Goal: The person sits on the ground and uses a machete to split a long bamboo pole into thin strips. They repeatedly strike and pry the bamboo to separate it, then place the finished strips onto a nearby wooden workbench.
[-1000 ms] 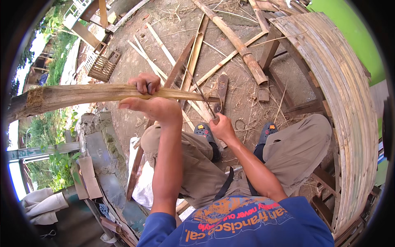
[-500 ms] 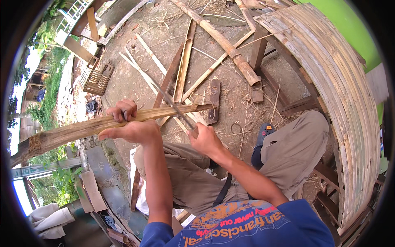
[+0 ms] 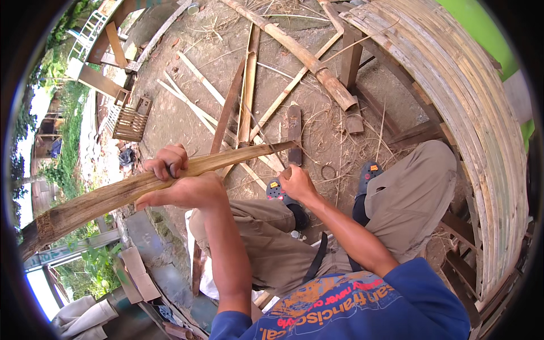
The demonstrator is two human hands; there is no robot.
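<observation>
A long split bamboo piece (image 3: 119,195) slants across in front of me, from the dark, fibrous node at the far left up to a narrowed tip at the middle. Wrapped round it near its middle is my left hand (image 3: 190,190), thumb underneath and fingers curled over the top. My right hand (image 3: 297,184) is closed on the grip of a long, thin-bladed knife (image 3: 266,137), the grip itself hidden in the fist. The blade crosses the bamboo close to its narrow end and is partly blurred against the ground.
Bamboo strips (image 3: 207,82), a split half-culm (image 3: 247,85) and a whole bamboo pole (image 3: 306,56) lie on the dirt floor beyond my hands. A bamboo-slat bench (image 3: 453,107) curves along my right. A slatted crate (image 3: 130,119) stands at left.
My right hand has moved right and slightly up, carrying the knife along the bamboo toward its narrow tip. The left hand keeps its hold, and my left shoe has come into view.
</observation>
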